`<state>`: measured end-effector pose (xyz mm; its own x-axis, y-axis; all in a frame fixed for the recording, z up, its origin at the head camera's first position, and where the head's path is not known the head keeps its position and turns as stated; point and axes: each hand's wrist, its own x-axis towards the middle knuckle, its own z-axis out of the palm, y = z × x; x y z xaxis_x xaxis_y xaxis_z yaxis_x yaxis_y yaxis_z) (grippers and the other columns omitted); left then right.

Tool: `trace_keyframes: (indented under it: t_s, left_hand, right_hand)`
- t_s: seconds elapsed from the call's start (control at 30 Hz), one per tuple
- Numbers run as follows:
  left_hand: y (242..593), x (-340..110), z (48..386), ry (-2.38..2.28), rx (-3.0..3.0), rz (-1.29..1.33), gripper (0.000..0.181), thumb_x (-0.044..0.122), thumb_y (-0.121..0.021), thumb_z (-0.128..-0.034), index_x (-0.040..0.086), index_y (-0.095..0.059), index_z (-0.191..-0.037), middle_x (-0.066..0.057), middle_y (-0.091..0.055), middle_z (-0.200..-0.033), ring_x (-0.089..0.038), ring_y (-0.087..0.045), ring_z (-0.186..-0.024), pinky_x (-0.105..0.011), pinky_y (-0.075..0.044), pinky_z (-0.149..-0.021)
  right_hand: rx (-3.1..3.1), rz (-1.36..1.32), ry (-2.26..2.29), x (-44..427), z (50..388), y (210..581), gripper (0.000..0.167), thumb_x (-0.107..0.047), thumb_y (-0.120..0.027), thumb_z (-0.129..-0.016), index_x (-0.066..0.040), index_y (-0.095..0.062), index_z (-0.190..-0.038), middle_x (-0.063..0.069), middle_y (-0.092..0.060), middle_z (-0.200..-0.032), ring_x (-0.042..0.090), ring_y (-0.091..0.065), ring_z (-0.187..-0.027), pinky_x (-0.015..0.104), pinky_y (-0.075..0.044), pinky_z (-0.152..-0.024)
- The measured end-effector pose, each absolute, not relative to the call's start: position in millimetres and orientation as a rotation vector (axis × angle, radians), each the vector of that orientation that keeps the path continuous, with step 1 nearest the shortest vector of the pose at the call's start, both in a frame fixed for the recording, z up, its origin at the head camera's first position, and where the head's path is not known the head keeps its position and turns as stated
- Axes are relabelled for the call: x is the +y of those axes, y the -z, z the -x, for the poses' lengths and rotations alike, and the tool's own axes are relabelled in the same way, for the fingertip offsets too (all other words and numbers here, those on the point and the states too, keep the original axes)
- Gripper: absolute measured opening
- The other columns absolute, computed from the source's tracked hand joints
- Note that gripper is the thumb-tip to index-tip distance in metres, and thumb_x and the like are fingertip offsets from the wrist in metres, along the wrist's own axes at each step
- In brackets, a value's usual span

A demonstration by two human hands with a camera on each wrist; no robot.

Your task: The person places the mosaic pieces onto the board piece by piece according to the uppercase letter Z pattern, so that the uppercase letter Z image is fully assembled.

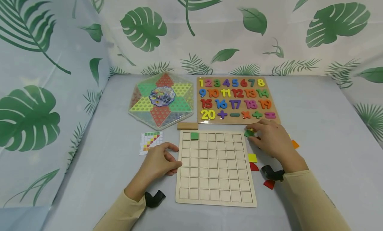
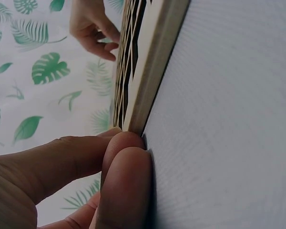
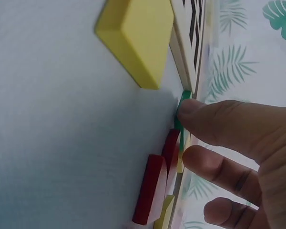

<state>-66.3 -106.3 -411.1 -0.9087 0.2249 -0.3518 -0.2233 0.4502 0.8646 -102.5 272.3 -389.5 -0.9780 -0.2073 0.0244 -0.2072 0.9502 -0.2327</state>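
Note:
A wooden grid board (image 1: 213,164) lies on the table, with one green square (image 1: 194,136) in its top row. Its left edge is between the thumb and curled fingers of my left hand (image 1: 160,160), also close in the left wrist view (image 2: 119,176). Beyond the board's upper right corner, my right hand (image 1: 270,139) pinches a green piece (image 1: 248,133) between thumb and index finger. The right wrist view shows the thumb (image 3: 193,109) on this green piece (image 3: 185,97). Red pieces (image 3: 150,191) and a yellow piece (image 3: 138,38) lie near that hand.
A printed pattern card (image 1: 151,143) lies left of the board. Behind are a wooden block (image 1: 187,126), a star-patterned hexagonal game board (image 1: 161,101) and a number puzzle (image 1: 236,98). Yellow (image 1: 252,158), red (image 1: 269,184) and orange (image 1: 295,144) pieces lie at the right.

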Motion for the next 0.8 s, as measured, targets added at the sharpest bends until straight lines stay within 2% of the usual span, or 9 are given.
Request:
trace_keyframes:
  t_s: [0.23,0.57,0.8]
  left_hand:
    - [411.6,-106.2,66.3,-1.443,2.301,-0.008,0.041,0.005,-0.084,-0.0814,0.006,-0.065,-0.118,-0.005,-0.072,-0.070,-0.014,-0.068,-0.051,-0.031,-0.060,-0.051]
    - [411.9,-106.7,66.2,-1.447,2.300,-0.006,0.041,0.004,-0.084,-0.0813,0.006,-0.065,-0.118,-0.005,-0.072,-0.070,-0.014,-0.068,-0.051,-0.031,-0.060,-0.051]
    - [411.6,-106.6,66.7,-1.448,2.300,-0.009,0.041,0.004,-0.084,-0.0815,0.006,-0.065,-0.118,-0.005,-0.072,-0.070,-0.014,-0.068,-0.051,-0.031,-0.060,-0.052]
  right_hand:
    - [3.123,0.353,0.350,271.0,100.5,390.3,0.030,-0.021,-0.083,-0.087,-0.014,-0.078,-0.117,0.015,-0.071,-0.112,0.035,-0.064,-0.099,0.060,-0.051,-0.087]
    - [3.096,0.329,0.323,268.5,102.9,388.2,0.029,-0.021,-0.081,-0.089,-0.012,-0.079,-0.117,0.017,-0.070,-0.113,0.039,-0.061,-0.102,0.058,-0.049,-0.085]
    - [3.100,0.313,0.368,266.5,104.1,390.2,0.025,-0.018,-0.080,-0.088,-0.010,-0.080,-0.111,0.016,-0.069,-0.108,0.037,-0.060,-0.102,0.061,-0.048,-0.092]
